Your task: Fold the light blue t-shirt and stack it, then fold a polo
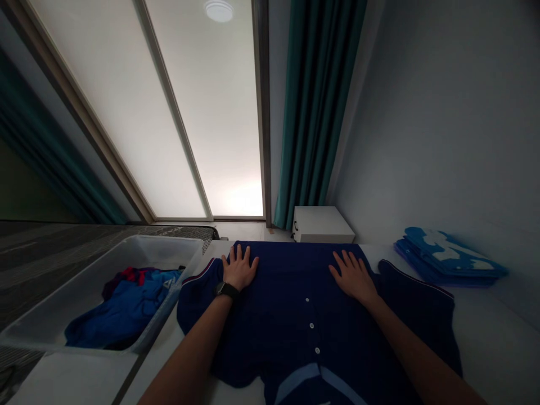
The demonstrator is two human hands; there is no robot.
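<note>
The left hand (239,268) (the one wearing a black wristwatch (226,290)) and the right hand (354,275) both lie open, fingers spread, flat on a navy-blue short-sleeved button-front shirt (295,315), which is spread out on a white counter (485,349). Just left of the shirt sits a translucent grey plastic bin (169,244) holding crumpled blue clothes (126,309); farther right lies a stack of flat blue-and-white patterned items (447,256).

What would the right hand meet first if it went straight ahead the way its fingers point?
The right hand lies flat on the navy shirt, so past that cloth the first thing in line looks like the white storage box, though depth is unclear.
</note>
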